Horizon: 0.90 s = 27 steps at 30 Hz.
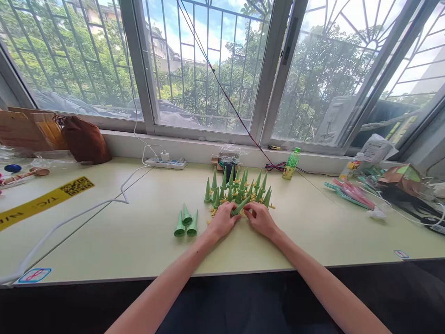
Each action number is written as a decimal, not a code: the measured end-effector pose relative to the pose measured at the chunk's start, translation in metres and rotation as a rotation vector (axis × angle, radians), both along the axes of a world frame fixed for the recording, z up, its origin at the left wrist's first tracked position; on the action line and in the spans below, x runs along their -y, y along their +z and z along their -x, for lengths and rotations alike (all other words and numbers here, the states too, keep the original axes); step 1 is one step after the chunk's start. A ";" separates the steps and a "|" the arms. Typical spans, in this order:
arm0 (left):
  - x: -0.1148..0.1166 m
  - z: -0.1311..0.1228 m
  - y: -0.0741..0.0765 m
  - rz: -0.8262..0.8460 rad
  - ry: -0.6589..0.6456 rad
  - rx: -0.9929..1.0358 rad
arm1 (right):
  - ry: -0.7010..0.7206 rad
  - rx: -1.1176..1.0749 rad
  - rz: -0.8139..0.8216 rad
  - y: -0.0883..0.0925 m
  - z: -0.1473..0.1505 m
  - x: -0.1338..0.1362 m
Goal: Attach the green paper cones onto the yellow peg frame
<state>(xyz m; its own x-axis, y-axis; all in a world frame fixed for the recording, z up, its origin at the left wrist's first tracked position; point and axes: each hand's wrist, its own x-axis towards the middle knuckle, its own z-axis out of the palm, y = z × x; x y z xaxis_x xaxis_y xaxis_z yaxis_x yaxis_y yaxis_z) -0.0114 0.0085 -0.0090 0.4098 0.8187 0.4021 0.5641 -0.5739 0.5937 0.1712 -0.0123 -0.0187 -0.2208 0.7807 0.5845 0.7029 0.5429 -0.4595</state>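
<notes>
Pale table [313, 227] below barred windows [208, 88]. Held cone [241, 206], green, tilted, at the near edge of the cluster, between both hands. Left hand [224, 219] clamped on it near its wide end; right hand [260, 219] just beside, thumb and fingertips drawn together, can't tell if they grip a small part. Cluster [242, 183] just beyond: many green cones upright, close-packed, yellow pieces [272, 206] showing low among them; exact count hidden by overlap. Those look done; the held cone looks mid-step. Three loose cones [187, 217] left of the hands, open ends toward the person, no yellow visible on them, so probably what's left. Further out: small box [220, 163] behind the cluster, green bottle [291, 164] to its right, power strip [167, 163] left, plastic bags [351, 192] far right.
</notes>
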 end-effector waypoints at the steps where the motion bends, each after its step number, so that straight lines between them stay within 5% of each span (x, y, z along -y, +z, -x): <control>1: 0.000 0.000 -0.001 -0.007 0.001 -0.006 | 0.002 -0.002 0.000 0.000 0.000 0.000; 17: 0.000 0.001 0.003 0.027 0.078 -0.042 | 0.018 -0.039 0.028 0.001 0.003 0.003; 27: 0.012 0.005 0.018 -0.133 0.041 0.127 | 0.011 -0.072 0.016 0.001 0.003 0.001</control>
